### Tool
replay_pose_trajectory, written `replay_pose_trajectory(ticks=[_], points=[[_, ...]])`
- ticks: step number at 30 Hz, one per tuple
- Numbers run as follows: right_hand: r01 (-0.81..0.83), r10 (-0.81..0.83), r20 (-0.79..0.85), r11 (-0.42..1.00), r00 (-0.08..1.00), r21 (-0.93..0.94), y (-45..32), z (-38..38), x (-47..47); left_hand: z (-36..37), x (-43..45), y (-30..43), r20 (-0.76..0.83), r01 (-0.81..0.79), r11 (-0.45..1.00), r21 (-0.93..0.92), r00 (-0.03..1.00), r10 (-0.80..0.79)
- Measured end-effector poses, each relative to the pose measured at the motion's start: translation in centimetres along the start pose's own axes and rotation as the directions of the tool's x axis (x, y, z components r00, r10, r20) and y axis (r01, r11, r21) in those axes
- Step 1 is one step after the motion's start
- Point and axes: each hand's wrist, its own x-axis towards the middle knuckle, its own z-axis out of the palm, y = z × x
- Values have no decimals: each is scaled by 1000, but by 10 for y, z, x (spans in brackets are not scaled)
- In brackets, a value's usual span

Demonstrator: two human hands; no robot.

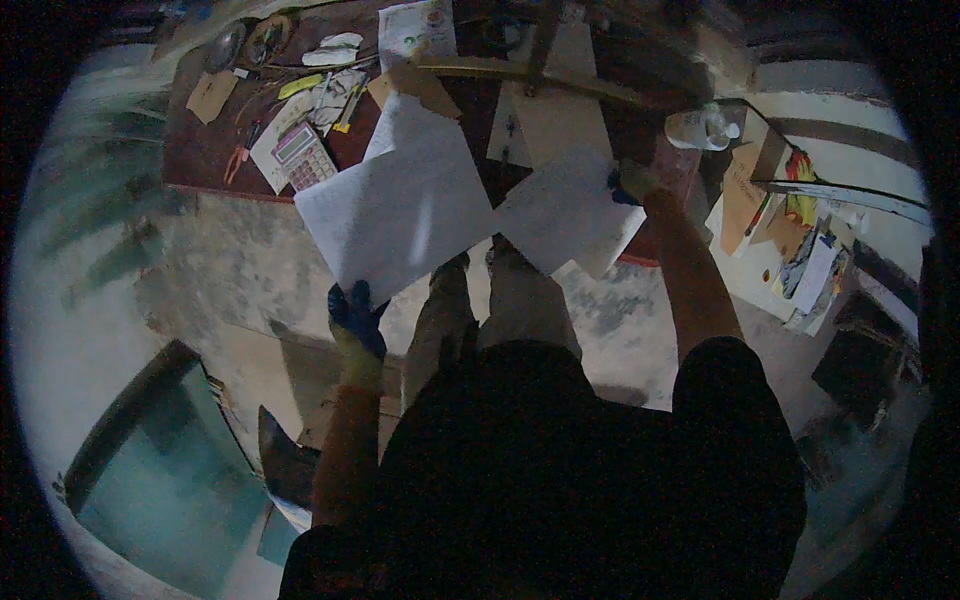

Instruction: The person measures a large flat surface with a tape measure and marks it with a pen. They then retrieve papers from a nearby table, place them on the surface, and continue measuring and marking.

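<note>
My left hand (358, 319), in a dark blue and yellowish work glove, grips the near corner of a large white paper sheet (405, 199). The sheet slants over the front edge of the dark red table (199, 161). At the right, my right hand (636, 184) wears a similar glove and is at the outer edge of a second, greyer batch of paper (559, 210); its fingers are partly hidden, so its grip is unclear. Paler sheets show under that batch. A pink and white calculator (306, 156) lies just beyond the left sheet.
Orange-handled pliers (238, 159), a yellow cutter knife (350, 106) and white gloves (332, 49) lie at the table's left. A clear plastic container (699, 129) is at the far right. Beside it, an open box (757, 217) holds cardboard and gloves. A cardboard box (259, 367) stands on the floor.
</note>
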Motion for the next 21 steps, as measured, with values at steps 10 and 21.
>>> replay_pose_trajectory(ticks=[10, 21], points=[[50, -59, 95, 994, 994, 93, -101, 59, -166, -105, -25, 15, 47, -85, 994, -69, 995, 89], [661, -227, 621, 261, 750, -703, -189, 326, -465, -264, -25, 73, 310, 164, 900, -403, 950, -34]])
